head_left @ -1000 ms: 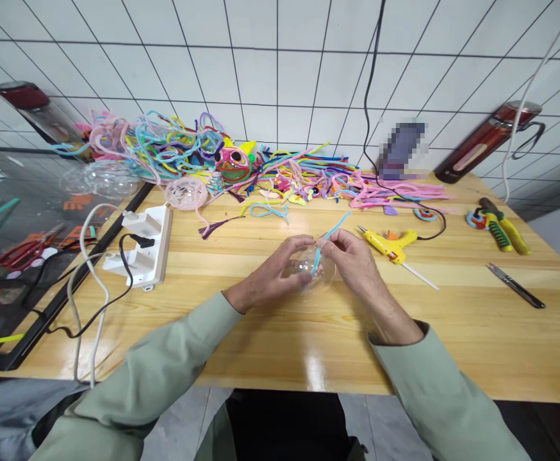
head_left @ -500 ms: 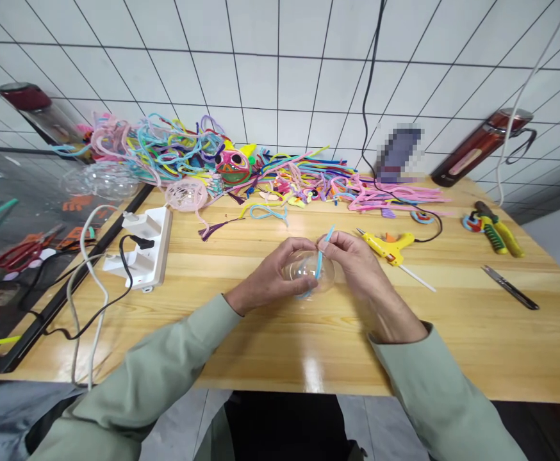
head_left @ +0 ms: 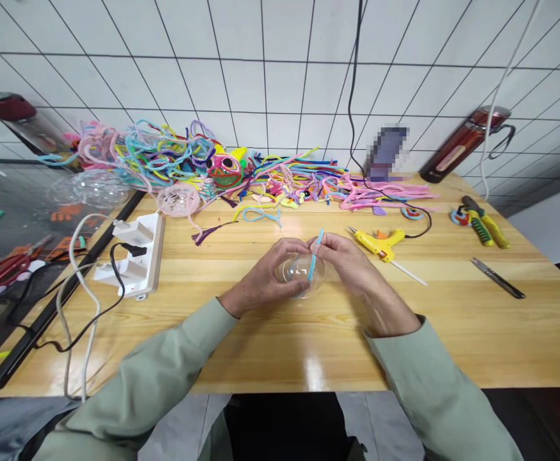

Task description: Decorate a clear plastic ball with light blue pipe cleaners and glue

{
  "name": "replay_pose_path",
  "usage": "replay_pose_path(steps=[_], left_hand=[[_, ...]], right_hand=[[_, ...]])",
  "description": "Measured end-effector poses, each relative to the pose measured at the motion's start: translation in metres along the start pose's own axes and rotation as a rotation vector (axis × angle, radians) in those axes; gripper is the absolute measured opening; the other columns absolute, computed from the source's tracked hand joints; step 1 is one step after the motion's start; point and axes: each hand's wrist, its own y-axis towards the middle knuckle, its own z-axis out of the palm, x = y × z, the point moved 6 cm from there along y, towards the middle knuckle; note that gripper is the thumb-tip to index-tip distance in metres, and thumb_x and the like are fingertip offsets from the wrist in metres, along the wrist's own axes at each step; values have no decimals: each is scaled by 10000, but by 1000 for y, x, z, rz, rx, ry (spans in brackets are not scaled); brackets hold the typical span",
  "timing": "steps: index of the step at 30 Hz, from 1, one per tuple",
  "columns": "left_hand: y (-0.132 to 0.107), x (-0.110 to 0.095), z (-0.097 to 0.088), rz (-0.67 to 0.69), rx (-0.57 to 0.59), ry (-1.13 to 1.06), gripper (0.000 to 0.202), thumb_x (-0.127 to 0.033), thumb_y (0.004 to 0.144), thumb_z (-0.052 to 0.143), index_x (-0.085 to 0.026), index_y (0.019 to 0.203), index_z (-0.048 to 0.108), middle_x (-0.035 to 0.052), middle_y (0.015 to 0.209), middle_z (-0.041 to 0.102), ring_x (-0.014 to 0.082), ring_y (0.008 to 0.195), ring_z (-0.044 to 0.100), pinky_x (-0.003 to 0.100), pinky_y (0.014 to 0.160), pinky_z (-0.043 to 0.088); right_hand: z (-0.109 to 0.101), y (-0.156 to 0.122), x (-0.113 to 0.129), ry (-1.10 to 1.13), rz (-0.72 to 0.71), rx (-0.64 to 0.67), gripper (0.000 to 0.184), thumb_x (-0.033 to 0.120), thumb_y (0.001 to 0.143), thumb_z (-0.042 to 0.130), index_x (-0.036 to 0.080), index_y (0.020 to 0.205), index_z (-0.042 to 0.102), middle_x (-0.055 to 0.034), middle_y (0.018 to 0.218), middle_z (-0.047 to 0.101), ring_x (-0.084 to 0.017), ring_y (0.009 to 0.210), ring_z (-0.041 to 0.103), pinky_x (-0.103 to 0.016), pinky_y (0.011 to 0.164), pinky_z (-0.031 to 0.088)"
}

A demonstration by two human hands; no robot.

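Note:
A clear plastic ball [head_left: 317, 285] rests low over the wooden table, with a light blue pipe cleaner [head_left: 313, 266] running over its surface and sticking up past the top. My left hand [head_left: 280, 272] wraps round the left side of the ball, its thumb against the blue strip. At the upper right of the ball, my right hand [head_left: 340, 256] pinches the pipe cleaner between thumb and forefinger. The part of the strip behind my left fingers is hidden. Right of my right hand lies a yellow hot glue gun [head_left: 380, 245] with a white glue stick in its back.
Pipe cleaners [head_left: 150, 153] in many colours pile along the wall, with a colourful mask-like figure [head_left: 225, 169] among them. A white power strip [head_left: 152, 256] with cables lies left. Pliers [head_left: 484, 224], a cutter knife [head_left: 497, 278] and a dark red flask [head_left: 462, 147] are right.
The whole view has shifted slightly, so things on the table appear further left. Both hands keep the same hold on the ball and the blue pipe cleaner.

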Motion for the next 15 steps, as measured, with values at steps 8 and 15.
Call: replay_pose_path(steps=[8,15], left_hand=[[2,1,-8,-111,42,107,781,-519,877,827,-281,1545,501,153,1683,407,383,1623,311,579,1338,290],[-2,23,-7,-346,69,-250,783,-544,943,747,-349,1622,409,92,1769,322,385,1653,285,597,1306,347]], right_hand=[[-2,1,-5,6,6,-33,311,512,769,795,228,810,675,-8,860,723,-209,830,638,-359,816,505],[-4,-1,2,-159,-195,-176,242,476,837,741,237,853,702,-53,1055,753,-235,975,679,-387,902,531]])
